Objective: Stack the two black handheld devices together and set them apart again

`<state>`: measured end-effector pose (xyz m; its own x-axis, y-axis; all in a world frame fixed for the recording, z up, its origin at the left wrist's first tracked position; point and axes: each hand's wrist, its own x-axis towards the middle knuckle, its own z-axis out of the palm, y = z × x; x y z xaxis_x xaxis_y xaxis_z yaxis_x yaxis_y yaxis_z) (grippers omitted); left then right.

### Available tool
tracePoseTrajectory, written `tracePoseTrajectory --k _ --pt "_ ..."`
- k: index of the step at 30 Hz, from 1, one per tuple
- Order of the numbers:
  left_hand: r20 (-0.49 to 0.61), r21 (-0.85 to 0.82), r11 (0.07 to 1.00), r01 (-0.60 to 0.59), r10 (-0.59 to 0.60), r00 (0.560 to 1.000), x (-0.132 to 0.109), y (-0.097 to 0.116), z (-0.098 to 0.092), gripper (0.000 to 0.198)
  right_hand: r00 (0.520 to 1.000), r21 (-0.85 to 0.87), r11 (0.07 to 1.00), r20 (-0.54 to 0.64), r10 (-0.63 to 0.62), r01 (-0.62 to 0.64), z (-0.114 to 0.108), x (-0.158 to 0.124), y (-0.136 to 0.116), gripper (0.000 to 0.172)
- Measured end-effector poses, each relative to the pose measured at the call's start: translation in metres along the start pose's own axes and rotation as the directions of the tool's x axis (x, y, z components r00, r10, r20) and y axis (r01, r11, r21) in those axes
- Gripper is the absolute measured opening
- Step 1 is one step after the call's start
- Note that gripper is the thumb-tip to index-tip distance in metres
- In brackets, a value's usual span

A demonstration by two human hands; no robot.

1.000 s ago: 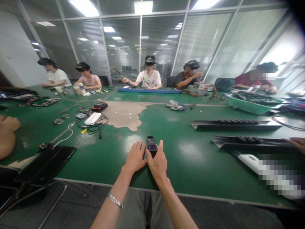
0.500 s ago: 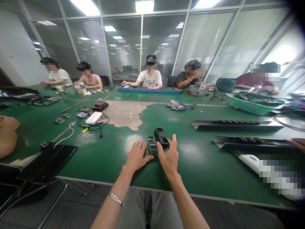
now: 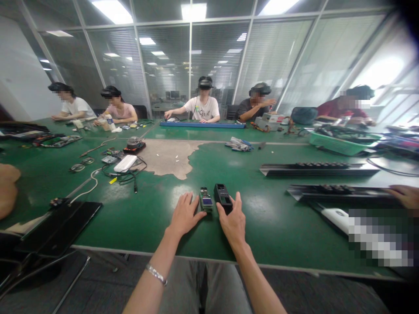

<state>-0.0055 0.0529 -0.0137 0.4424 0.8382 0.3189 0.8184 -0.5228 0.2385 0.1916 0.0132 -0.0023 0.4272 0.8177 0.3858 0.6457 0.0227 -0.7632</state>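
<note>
A small green circuit board (image 3: 206,200) with a bluish screen lies on the green table in front of me. Just left of it, my left hand (image 3: 186,214) rests flat with its fingers apart, the thumb tip close to the board's lower edge. To the right of the board is a black plastic casing (image 3: 222,195) with rectangular openings. My right hand (image 3: 233,216) has its thumb on the casing's near left side and its fingers along the right side, gripping it. The casing appears to lie on the table, slightly apart from the board.
Black metal channels (image 3: 319,170) lie at right, by a white-and-dark device (image 3: 340,216) and another person's hand (image 3: 406,196). A white adapter (image 3: 125,163) with cables, glasses (image 3: 81,164) and a black panel (image 3: 62,226) are at left. Co-workers sit across the green table (image 3: 157,209).
My right hand has lowered the black casing from above the board toward the table on the right. A gap now shows between the casing and the board. The left hand stays beside the board.
</note>
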Motion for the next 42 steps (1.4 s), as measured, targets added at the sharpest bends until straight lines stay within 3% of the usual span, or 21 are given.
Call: tracePoseTrajectory --k 14,21,25,32,37,42 --pt "0.000 0.020 1.000 -0.013 0.013 1.000 0.001 0.002 -0.002 0.065 0.998 -0.046 0.997 0.022 -0.067 0.068 0.012 -0.001 0.011 0.087" --pt "-0.001 0.022 1.000 -0.022 0.022 1.000 0.001 0.001 0.001 0.061 0.993 -0.053 0.993 -0.033 -0.112 0.110 0.014 -0.004 0.014 0.092" --pt "-0.010 0.024 0.999 -0.029 0.030 1.000 0.001 0.001 0.000 0.065 0.992 -0.008 0.996 -0.093 -0.085 0.084 0.010 -0.005 0.011 0.089" --pt "0.001 0.016 1.000 -0.013 0.013 1.000 0.000 0.001 -0.002 0.071 0.992 0.123 0.992 -0.125 -0.009 0.024 0.002 -0.003 0.006 0.068" --pt "0.004 0.029 1.000 -0.008 0.008 1.000 0.000 0.001 -0.001 0.073 0.994 0.148 0.989 -0.095 0.045 -0.030 0.001 -0.002 0.007 0.071" --pt "-0.003 0.018 1.000 -0.003 0.004 1.000 0.001 -0.001 0.002 0.078 0.998 0.103 0.995 -0.060 0.011 -0.005 0.003 -0.003 0.006 0.082"
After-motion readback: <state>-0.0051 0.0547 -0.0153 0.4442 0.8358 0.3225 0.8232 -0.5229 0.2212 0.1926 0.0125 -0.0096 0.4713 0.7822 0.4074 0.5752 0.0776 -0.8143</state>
